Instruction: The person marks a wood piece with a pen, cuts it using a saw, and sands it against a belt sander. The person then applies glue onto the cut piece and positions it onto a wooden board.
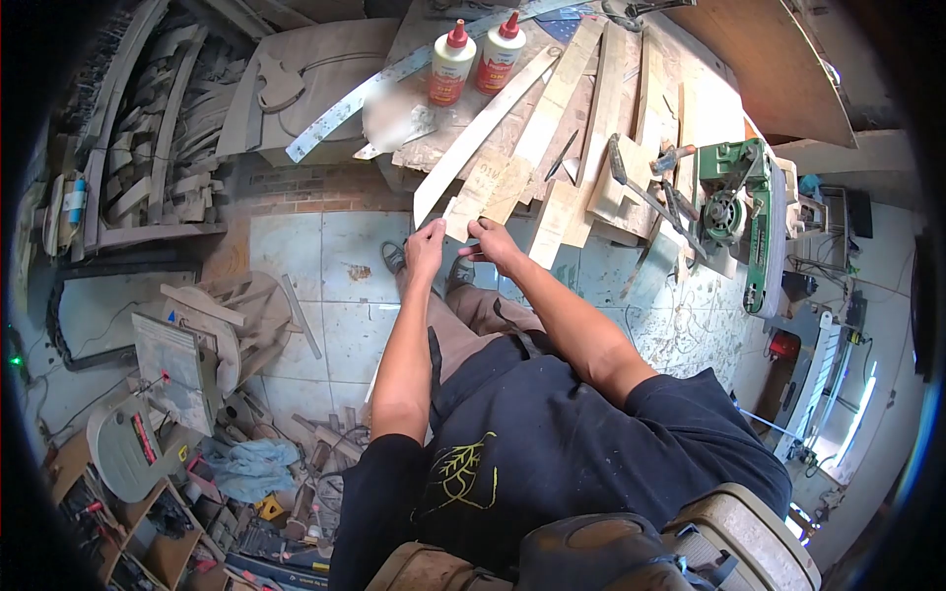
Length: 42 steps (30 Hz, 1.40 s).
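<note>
A short pale wooden board [483, 189] with faint writing on it juts over the near edge of the workbench. My left hand [426, 244] is closed at its near left corner, fingertips pinched together. On the near right corner, my right hand [496, 244] grips the board with the thumb on top and the other fingers lower, partly hidden. Left of the board lies a long, narrow wood strip [473, 143], its near end just above my left hand. Another light board [557, 103] stretches away behind the short one.
Two glue bottles [452, 65] with red caps stand on the workbench [419, 153]. More wood strips [603, 113], a hammer [636, 182] and a green belt sander [734, 212] are to the right. A wooden frame [241, 320] and scattered tools lie on the floor at left.
</note>
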Each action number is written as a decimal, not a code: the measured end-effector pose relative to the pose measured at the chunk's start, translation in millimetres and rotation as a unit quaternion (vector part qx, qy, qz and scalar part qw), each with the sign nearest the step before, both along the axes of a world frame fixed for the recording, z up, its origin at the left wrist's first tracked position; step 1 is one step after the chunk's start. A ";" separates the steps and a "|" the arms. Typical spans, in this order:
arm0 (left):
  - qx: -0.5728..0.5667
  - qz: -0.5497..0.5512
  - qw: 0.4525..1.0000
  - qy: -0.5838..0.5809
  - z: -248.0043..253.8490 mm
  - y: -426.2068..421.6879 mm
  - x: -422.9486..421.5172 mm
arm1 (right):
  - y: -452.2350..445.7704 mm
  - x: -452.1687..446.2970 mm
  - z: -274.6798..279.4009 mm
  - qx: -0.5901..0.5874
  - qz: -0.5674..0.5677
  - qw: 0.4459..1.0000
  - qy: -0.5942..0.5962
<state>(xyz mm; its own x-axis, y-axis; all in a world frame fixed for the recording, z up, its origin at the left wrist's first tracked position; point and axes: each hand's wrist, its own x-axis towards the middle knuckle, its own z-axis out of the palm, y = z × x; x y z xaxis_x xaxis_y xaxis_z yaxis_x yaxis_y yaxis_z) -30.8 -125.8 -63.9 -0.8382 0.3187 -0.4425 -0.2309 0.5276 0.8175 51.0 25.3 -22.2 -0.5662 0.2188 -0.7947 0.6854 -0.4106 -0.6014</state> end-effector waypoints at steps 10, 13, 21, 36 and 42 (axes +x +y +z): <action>-0.015 -0.010 1.000 -0.007 8.6 0.8 -1.2 | 0.5 0.2 -6.4 0.003 0.000 1.000 0.002; -0.021 -0.011 0.999 -0.032 17.5 0.6 -1.8 | -0.8 0.3 -4.4 0.006 -0.006 1.000 0.001; -0.007 -0.010 1.000 -0.015 8.0 -1.0 -1.4 | -2.2 1.3 -3.8 0.014 -0.018 1.000 0.018; 0.003 -0.026 1.000 -0.004 23.5 -3.9 -0.9 | -2.8 0.3 0.7 0.018 -0.018 1.000 0.008; 0.002 -0.025 1.000 0.000 22.5 -4.4 0.4 | -0.8 -0.2 -0.3 0.005 -0.008 1.000 -0.005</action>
<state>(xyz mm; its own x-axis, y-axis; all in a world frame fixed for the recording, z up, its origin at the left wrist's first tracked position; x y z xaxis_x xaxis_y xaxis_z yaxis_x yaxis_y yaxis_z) -30.4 -130.2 -41.4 -0.8210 0.3621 -0.4414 -0.2043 0.5355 0.8194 50.8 24.5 -22.4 -0.5550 0.2354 -0.7978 0.6848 -0.4152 -0.5989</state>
